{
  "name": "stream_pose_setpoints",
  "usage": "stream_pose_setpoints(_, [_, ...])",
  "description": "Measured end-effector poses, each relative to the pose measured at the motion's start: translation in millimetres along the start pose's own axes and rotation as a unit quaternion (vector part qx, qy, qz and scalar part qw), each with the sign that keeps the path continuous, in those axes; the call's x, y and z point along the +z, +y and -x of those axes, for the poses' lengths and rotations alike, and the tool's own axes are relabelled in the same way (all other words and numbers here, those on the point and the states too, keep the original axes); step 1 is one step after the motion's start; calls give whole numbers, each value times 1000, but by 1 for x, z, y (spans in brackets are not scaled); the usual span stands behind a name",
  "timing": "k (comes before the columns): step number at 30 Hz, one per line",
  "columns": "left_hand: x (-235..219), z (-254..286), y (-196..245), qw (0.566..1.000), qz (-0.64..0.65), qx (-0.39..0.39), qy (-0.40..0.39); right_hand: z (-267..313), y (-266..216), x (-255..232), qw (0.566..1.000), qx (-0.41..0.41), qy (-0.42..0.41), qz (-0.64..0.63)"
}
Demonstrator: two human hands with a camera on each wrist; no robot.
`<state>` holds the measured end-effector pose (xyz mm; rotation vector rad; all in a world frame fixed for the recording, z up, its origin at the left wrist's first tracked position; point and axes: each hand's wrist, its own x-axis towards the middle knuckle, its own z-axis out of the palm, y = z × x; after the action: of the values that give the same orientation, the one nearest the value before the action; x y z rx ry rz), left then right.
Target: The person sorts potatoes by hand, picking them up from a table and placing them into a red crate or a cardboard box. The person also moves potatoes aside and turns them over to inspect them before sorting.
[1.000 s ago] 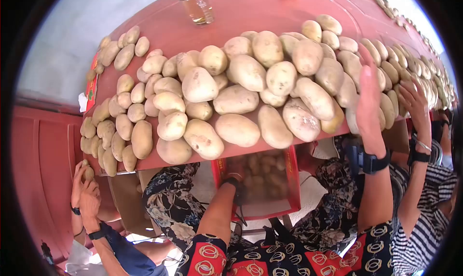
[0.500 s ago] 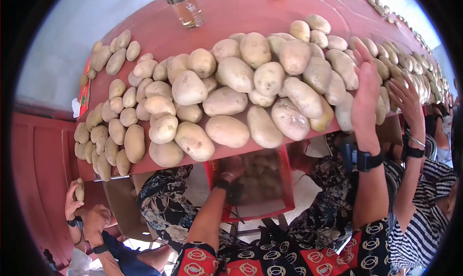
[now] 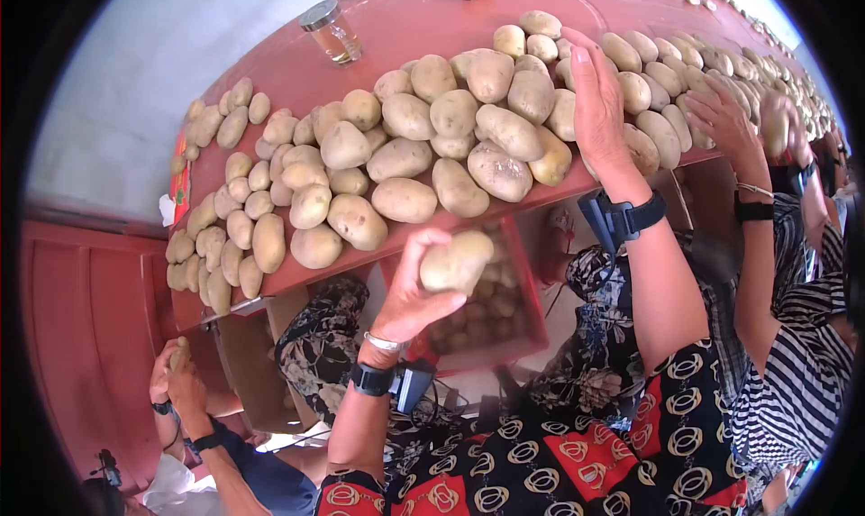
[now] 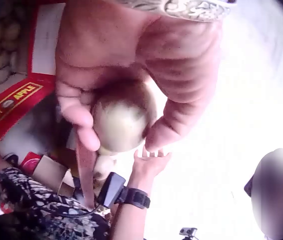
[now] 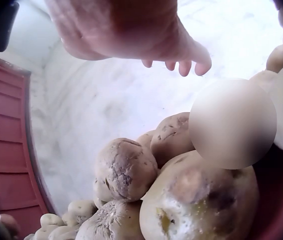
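Note:
My left hand (image 3: 407,301) grips a pale potato (image 3: 458,261) between thumb and fingers, over the red box at the table's front edge. In the left wrist view the rounded end of that potato (image 4: 123,122) shows between the fingers and thumb. My right hand (image 3: 598,110) stands with straight fingers beside the right end of the potato pile (image 3: 432,115) on the red table (image 3: 432,11). From the right wrist, that hand (image 5: 131,25) appears over several potatoes, a large blemished one (image 5: 196,200) nearest.
Below the table edge sits a red box (image 3: 532,286) with potatoes in it. A lidded glass jar (image 3: 335,36) stands at the back left. Other people's hands (image 3: 185,381) are at the left, one around a potato, and another hand (image 3: 725,124) lies at the right-hand potatoes.
My left hand has risen out of the red box with a potato in its grip. My right hand stays upright beside the pile while the head view shifts.

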<state>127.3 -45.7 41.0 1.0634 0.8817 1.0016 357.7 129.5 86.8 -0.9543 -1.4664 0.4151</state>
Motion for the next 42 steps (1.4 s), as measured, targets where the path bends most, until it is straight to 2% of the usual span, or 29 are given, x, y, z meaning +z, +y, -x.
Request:
stream_pose_setpoints(2, [6, -8, 10, 998, -8, 55, 32, -1, 2, 3, 1000, -8, 8, -9])
stream_pose_setpoints(3, [7, -10, 10, 998, -12, 56, 30, -1, 2, 3, 1000, -14, 11, -11])
stream_pose_setpoints(5, [9, -16, 5, 992, 28, 28, 118, 0, 3, 1, 1000, -7, 17, -13])
stream_pose_setpoints(6, [11, -18, 3, 989, 6, 37, 143, 0, 3, 0, 1000, -1, 20, -17])
stream_pose_setpoints(7, [8, -22, -1, 990, 4, 36, 138, -1, 4, -2, 1000, -1, 25, -15])
stream_pose_setpoints(9, [2, -31, -5, 968, -116, 71, 209, -1, 4, -5, 1000, 30, 0, -6])
stream_pose_setpoints(10, [4, -36, 0, 958, -178, 77, 212, -2, 9, -3, 1000, 16, 14, -12])
stream_pose_setpoints(14, [-3, -67, 20, 934, -230, 92, 258, -3, 11, -4, 1000, 10, 18, -13])
stream_pose_setpoints(15, [-1, -71, 29, 934, -232, 91, 258, -4, 11, -4, 999, -3, 25, -25])
stream_pose_setpoints(17, [5, -77, 42, 956, -109, 111, 249, -5, 12, -6, 999, -13, 35, -32])
stream_pose_setpoints(19, [4, -81, 37, 955, -91, 130, 249, -5, 12, -7, 999, 23, 14, -22])
stream_pose_setpoints(21, [6, -80, 39, 918, -285, 198, 192, -6, 12, -6, 999, 13, 23, -22])
stream_pose_setpoints(23, [2, -85, 35, 907, -318, 206, 185, -4, 6, -6, 999, 28, 18, -28])
stream_pose_setpoints(25, [1, -89, 35, 832, -465, 264, 148, -3, 5, -7, 999, 35, 10, -30])
stream_pose_setpoints(27, [0, -90, 37, 827, -474, 267, 143, -5, 5, -7, 999, 40, 6, -31])
stream_pose_setpoints(29, [-4, -92, 40, 780, -541, 290, 119, -5, 7, -8, 999, 34, -5, -14])
stream_pose_setpoints(30, [-8, -94, 41, 781, -541, 289, 118, -4, 6, -9, 999, 35, -5, -13])
stream_pose_setpoints(32, [-17, -98, 43, 721, -620, 308, 33, -5, 1, -9, 999, 47, -2, -26])
stream_pose_setpoints(33, [-19, -96, 43, 721, -620, 308, 34, -5, 2, -7, 999, 46, -3, -27])
stream_pose_setpoints(35, [-21, -90, 42, 741, -625, 245, 30, -5, 4, -6, 999, 45, 0, -17])
stream_pose_setpoints(36, [-27, -86, 43, 777, -588, 225, -9, -4, 3, -7, 999, 46, 1, -15])
stream_pose_setpoints(37, [-25, -84, 40, 779, -586, 224, -10, -4, 1, -8, 998, 50, -2, -27])
stream_pose_setpoints(39, [-21, -79, 37, 898, -375, 211, 89, -4, -1, -6, 998, 51, -7, -42])
stream_pose_setpoints(40, [-22, -76, 38, 898, -375, 212, 91, -4, 0, -5, 998, 55, -15, -40])
stream_pose_setpoints(42, [-24, -69, 37, 819, -504, 218, 164, -3, 3, -3, 997, 59, -27, -36])
